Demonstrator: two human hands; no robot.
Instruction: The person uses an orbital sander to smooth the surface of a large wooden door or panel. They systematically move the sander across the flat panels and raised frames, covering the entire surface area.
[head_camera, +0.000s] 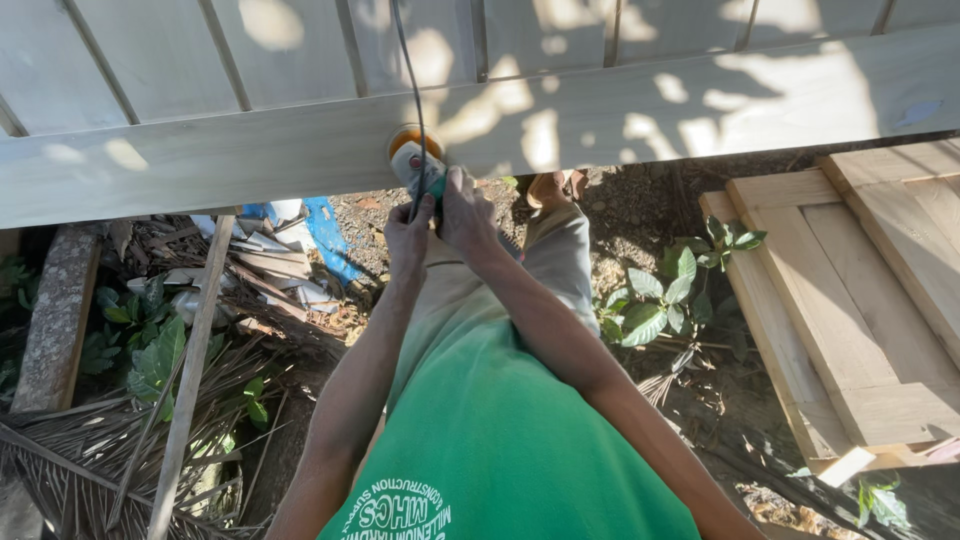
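Observation:
Both my hands grip a hand-held power sander with a green body and an orange and white disc end. My left hand holds its body from the left, and my right hand clasps it from the right. The disc end presses against the edge of a pale wooden panel with raised slats that spans the top of the view. A dark power cord runs from the sander up across the panel. My green shirt fills the lower middle.
A stack of pale wooden door frames lies on the ground at right. Leafy plants grow below the panel. Scrap wood, blue sheeting and dry palm fronds lie at left, with a thin pole leaning there.

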